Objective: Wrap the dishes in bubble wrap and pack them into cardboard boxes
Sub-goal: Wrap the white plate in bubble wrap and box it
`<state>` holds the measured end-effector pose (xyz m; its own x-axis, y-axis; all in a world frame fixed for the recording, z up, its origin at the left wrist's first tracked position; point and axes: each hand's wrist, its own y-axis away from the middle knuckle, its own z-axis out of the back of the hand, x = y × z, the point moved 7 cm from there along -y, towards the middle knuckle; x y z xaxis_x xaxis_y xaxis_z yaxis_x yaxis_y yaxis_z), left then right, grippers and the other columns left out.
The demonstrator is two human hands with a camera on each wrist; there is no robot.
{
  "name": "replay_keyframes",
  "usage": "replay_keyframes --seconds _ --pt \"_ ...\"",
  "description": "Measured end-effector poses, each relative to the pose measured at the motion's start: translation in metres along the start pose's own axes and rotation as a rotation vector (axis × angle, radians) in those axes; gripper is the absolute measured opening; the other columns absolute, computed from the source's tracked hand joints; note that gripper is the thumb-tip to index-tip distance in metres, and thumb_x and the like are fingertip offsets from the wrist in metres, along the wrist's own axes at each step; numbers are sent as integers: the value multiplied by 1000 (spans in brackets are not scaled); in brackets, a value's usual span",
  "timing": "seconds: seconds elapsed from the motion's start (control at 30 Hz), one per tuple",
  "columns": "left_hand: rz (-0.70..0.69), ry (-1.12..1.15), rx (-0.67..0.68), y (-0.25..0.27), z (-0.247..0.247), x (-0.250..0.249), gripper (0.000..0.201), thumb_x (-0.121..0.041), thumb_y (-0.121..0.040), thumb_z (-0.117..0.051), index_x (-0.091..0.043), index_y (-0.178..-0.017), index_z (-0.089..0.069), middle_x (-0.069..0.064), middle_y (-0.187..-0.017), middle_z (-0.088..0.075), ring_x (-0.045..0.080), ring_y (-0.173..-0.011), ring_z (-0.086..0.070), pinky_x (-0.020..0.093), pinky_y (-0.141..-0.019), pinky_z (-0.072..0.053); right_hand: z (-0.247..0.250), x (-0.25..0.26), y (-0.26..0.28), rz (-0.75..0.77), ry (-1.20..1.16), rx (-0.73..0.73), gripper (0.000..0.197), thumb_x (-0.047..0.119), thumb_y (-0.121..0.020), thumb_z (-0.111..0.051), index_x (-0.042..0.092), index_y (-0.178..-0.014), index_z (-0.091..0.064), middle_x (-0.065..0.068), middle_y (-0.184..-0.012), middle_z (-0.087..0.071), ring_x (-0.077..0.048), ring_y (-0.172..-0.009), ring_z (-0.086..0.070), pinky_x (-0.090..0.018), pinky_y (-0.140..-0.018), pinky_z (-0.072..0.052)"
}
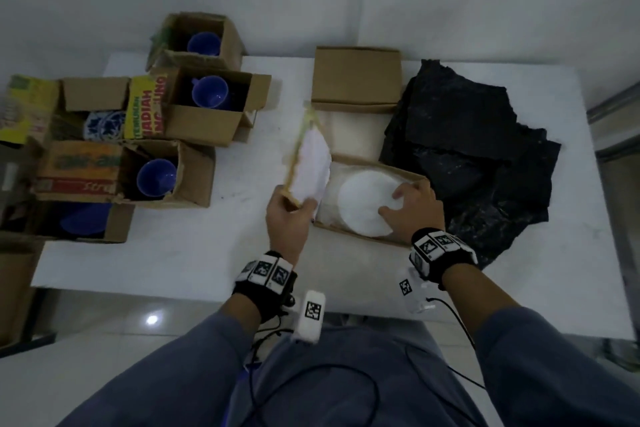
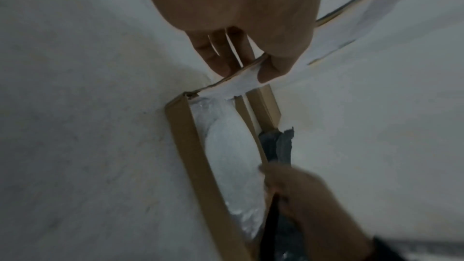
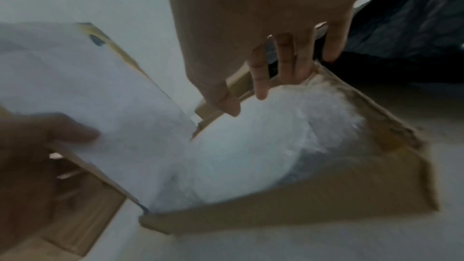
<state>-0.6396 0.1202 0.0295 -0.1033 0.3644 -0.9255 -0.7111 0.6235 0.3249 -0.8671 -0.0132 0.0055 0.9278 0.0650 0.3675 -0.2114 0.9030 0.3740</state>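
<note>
A flat cardboard box [image 1: 353, 236] lies open at the middle of the white table. Inside it sits a round white plate [image 1: 360, 204] wrapped in bubble wrap. My left hand [image 1: 294, 208] pinches the box's left flap [image 1: 308, 163], which carries a white paper label and stands raised. In the left wrist view the thumb and fingers of the left hand [image 2: 248, 70] clamp the flap's edge [image 2: 226, 84] above the plate [image 2: 231, 146]. My right hand [image 1: 405, 204] rests on the plate's right side with fingers spread. In the right wrist view those fingertips [image 3: 261, 94] touch the wrapped plate [image 3: 238, 146].
Several open cardboard boxes [image 1: 194, 180] holding blue cups [image 1: 156, 177] crowd the table's left end, one with a blue-and-white patterned dish [image 1: 104, 125]. A pile of black wrap sheets [image 1: 478, 156] lies right of the box. The box's far flap [image 1: 356, 76] lies open toward the wall.
</note>
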Motion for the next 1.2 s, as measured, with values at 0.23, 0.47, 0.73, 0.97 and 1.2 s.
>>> replay_keyframes --seconds 0.23,0.47,0.73,0.97,1.2 --pt "-254 -372 241 16 -47 -12 32 -10 -69 -74 -24 -83 -49 -3 -83 -56 15 -75 -55 35 -69 -49 44 50 19 114 -1054 243 53 38 -78 -69 29 -127 -52 -4 -116 -62 -23 -102 -66 -41 -87 -57" --pt "-312 -694 192 28 -67 -16 30 -26 -78 -70 -31 -88 -42 -13 -88 -49 13 -81 -51 30 -63 -40 74 41 31 146 -841 -35 94 49 -57 -89 33 -137 -42 3 -96 -64 -9 -89 -65 -27 -77 -58" --pt "-591 -833 198 43 -90 -15 33 -6 -69 -68 -17 -95 -53 -4 -92 -53 16 -81 -48 34 -51 -48 68 -12 27 -38 -790 -86 37 19 -72 -72 24 -107 -63 2 -69 -68 -15 -74 -68 -35 -80 -58" --pt "-620 -914 297 40 -100 -5 41 -11 -68 -75 -21 -100 -52 -5 -99 -56 21 -83 -57 34 -53 -51 51 -39 20 -223 -1022 48 10 12 -76 -72 5 -82 -76 -7 -63 -67 -14 -55 -60 -29 -58 -57" --pt "-651 -930 459 38 -111 -10 64 -34 -61 -83 -18 -115 -52 2 -112 -51 23 -97 -52 42 -72 -52 43 -47 14 -200 -1020 95 13 3 -86 -69 8 -75 -72 -11 -66 -68 -16 -57 -64 -24 -58 -55"
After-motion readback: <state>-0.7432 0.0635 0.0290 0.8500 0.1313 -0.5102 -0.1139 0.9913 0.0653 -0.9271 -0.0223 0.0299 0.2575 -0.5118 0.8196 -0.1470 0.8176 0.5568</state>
